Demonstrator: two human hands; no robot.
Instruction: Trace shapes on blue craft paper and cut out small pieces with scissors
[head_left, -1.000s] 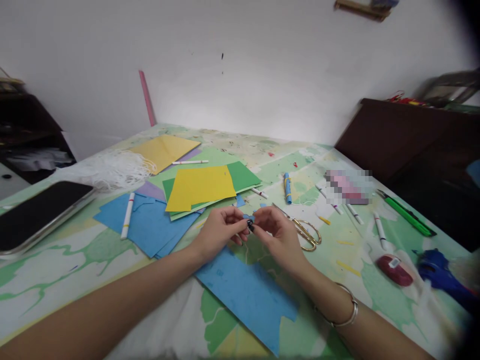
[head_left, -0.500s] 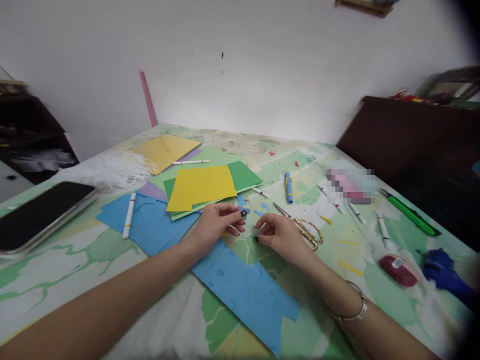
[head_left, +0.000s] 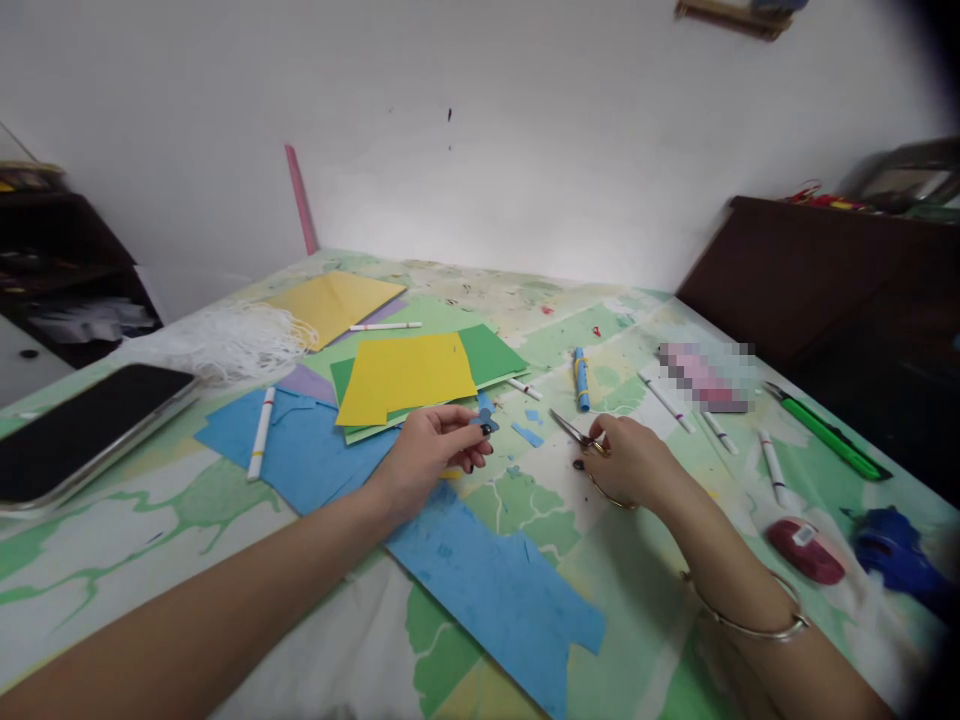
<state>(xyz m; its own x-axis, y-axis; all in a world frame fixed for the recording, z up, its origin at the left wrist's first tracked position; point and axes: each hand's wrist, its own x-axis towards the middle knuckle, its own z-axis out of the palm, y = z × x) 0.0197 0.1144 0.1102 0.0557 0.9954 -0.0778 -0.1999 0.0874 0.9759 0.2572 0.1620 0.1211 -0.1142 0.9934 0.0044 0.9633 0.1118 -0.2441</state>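
Between thumb and fingers, my left hand [head_left: 439, 448] pinches a small blue paper piece [head_left: 489, 418]. My right hand [head_left: 626, 455] is at the gold-handled scissors [head_left: 576, 430], its fingers curled around the handles; their blades point up and left. Small blue scraps [head_left: 528, 434] lie between the two hands. Under my left hand and forearm are large blue sheets [head_left: 487, 570]. A yellow sheet [head_left: 409, 375] rests on green sheets [head_left: 491, 352] just beyond my left hand.
A rolled blue piece [head_left: 581, 380] lies behind the scissors. Markers, a green cutter [head_left: 829, 435], a red oval object [head_left: 805, 549] and a blue tool [head_left: 896, 550] are at right. A black-screened device [head_left: 90, 425] and white strings [head_left: 232, 340] are at left.
My right hand has moved right, away from my left hand, and has taken hold of the scissors. My left hand still pinches the blue piece. The view has shifted slightly.
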